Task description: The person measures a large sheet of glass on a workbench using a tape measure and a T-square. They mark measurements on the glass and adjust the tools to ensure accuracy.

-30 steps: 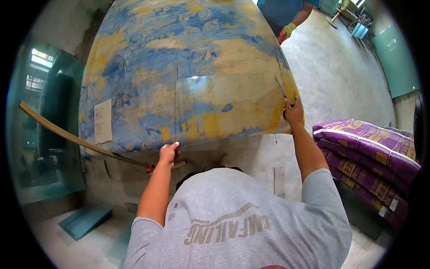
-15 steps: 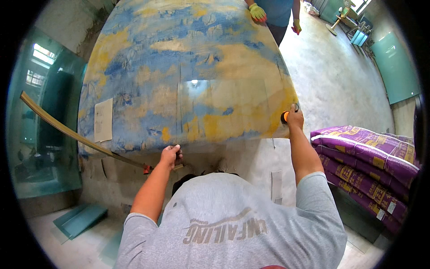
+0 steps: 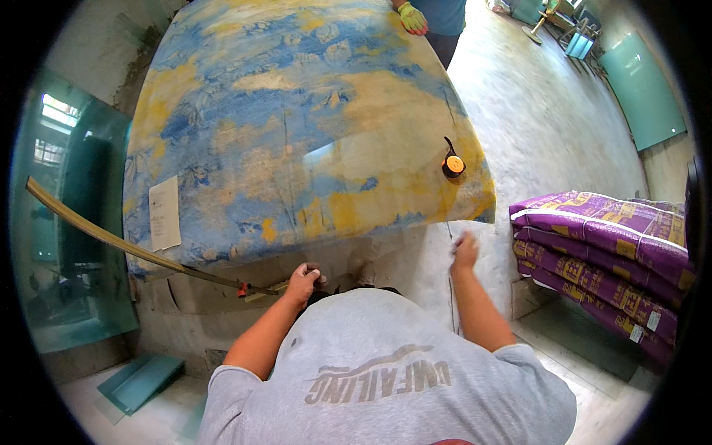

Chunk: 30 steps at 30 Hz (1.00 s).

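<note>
An orange and black tape measure [image 3: 453, 165] lies near the right edge of a table with a blue and yellow patterned cover [image 3: 245, 111]. A clear glass pane [image 3: 386, 167] rests on that cover, its outline faint. Off the table's near right corner, my right hand [image 3: 465, 252] is apart from the tape measure, its fingers smeared by motion. My left hand [image 3: 302, 283] is curled at the table's near edge, beside the end of a long wooden strip [image 3: 111, 230] with a red piece on it. Whatever its fingers hold, if anything, is hidden.
A paper sheet [image 3: 165, 213] lies at the table's left. Purple printed sacks [image 3: 601, 245] are stacked at right. Glass sheets lean at the left [image 3: 81, 274] and far right [image 3: 644, 93]; smaller pieces [image 3: 141, 382] lie low left. Another person's gloved hand [image 3: 412, 18] is at the table's far side.
My right hand has let go of the tape measure, which now lies on the table, and has drawn back toward me. My left hand has moved slightly nearer my body. The view has shifted.
</note>
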Available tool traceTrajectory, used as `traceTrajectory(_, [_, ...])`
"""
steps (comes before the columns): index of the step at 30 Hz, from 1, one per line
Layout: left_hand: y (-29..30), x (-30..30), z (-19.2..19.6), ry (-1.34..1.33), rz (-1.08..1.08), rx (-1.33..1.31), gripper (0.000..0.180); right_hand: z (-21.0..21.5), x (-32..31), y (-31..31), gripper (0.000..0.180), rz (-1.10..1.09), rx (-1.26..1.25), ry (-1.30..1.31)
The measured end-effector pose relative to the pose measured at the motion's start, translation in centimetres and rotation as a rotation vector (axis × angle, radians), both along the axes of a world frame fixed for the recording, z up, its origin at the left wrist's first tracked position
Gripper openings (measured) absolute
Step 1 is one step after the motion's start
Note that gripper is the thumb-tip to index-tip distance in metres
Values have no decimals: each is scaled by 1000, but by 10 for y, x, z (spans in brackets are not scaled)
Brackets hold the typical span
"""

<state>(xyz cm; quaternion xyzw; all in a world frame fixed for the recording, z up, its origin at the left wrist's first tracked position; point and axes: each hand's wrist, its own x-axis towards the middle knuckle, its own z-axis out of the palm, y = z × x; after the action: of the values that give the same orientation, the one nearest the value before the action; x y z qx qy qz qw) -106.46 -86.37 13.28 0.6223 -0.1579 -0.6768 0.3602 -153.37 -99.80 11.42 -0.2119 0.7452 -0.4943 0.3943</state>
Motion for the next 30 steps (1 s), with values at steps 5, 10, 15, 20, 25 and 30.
traceTrajectory(5, [-55, 23, 27, 224, 221, 176, 23, 51, 119, 37, 27, 196, 203, -907])
traceTrajectory(10, [-68, 36, 18, 65, 116, 143, 19, 28, 149, 19, 19, 234, 260, -791])
traceTrajectory(15, [-5, 82, 14, 30, 238, 76, 15, 28, 188, 37, 20, 501, 468, -775])
traceTrajectory(20, [75, 117, -1, 169, 509, 30, 12, 37, 250, 18, 29, 750, 510, -737])
traceTrajectory(25, [52, 58, 5, 291, 618, 41, 9, 75, 251, 16, 37, 809, 302, -375])
traceTrajectory(30, [-13, -53, -16, 552, 331, 5, 23, 67, 193, 22, 30, 783, -62, 67])
